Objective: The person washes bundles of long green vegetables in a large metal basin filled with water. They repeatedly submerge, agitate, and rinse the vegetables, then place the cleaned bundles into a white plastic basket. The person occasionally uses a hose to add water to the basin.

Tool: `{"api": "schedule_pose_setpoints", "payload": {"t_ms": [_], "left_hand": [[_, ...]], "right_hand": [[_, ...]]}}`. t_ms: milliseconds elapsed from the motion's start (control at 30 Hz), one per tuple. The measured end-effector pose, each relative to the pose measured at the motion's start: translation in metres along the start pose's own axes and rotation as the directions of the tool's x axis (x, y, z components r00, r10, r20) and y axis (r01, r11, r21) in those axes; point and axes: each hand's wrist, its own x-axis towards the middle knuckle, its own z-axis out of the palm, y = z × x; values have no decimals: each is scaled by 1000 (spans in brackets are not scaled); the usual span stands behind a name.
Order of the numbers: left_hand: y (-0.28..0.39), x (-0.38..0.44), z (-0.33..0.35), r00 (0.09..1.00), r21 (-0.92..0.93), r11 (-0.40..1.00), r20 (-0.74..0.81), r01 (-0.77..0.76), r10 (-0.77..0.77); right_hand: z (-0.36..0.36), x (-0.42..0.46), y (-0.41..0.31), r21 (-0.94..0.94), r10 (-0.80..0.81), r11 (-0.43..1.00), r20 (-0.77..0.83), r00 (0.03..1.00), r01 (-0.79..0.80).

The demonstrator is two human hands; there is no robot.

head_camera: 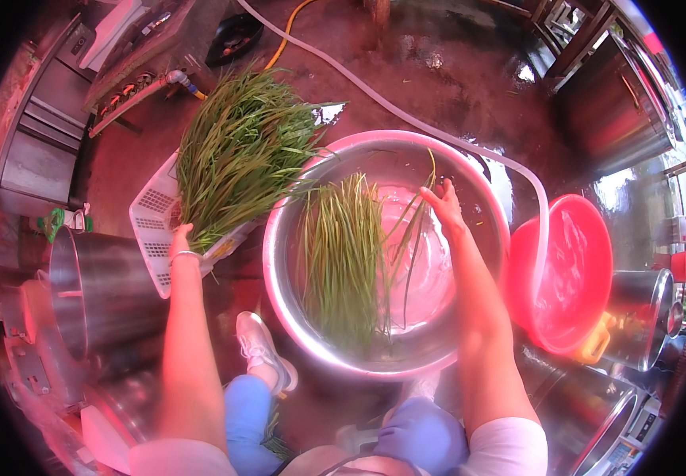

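My left hand [181,240] grips the near end of a large bundle of long, grass-like green leaves [247,137]; its fingers are partly hidden. The bundle lies over a white perforated plastic basket [155,229] and fans out beyond it. Before me stands a wide round metal basin [280,297] with water in it. Along its left half, a second batch of long leaves [343,256] lies side by side, the lower ends under water. Above the basin's right side, my right hand [445,205] has its thumb beside a few loose strands [414,229]. Whether it pinches them is unclear.
A pale hose [378,98] crosses the wet floor into a tilted red plastic tub [581,268] right of the basin. Tall metal pots [116,285] stand at the left, others [575,410] at the right. A black pan [234,38] lies at the back near a yellow hose [286,35].
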Motion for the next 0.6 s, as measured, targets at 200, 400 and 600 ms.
{"api": "schedule_pose_setpoints", "payload": {"t_ms": [200, 400, 600], "left_hand": [[19, -26, 5, 999, 15, 999, -13, 44, -44], [49, -77, 30, 936, 994, 22, 93, -107, 338], [22, -217, 156, 407, 597, -278, 753, -753, 517]], "right_hand": [[-13, -39, -33, 63, -92, 995, 259, 961, 78], [-43, -87, -44, 214, 71, 969, 236, 969, -123], [-10, -92, -8, -93, -167, 977, 220, 961, 191]]}}
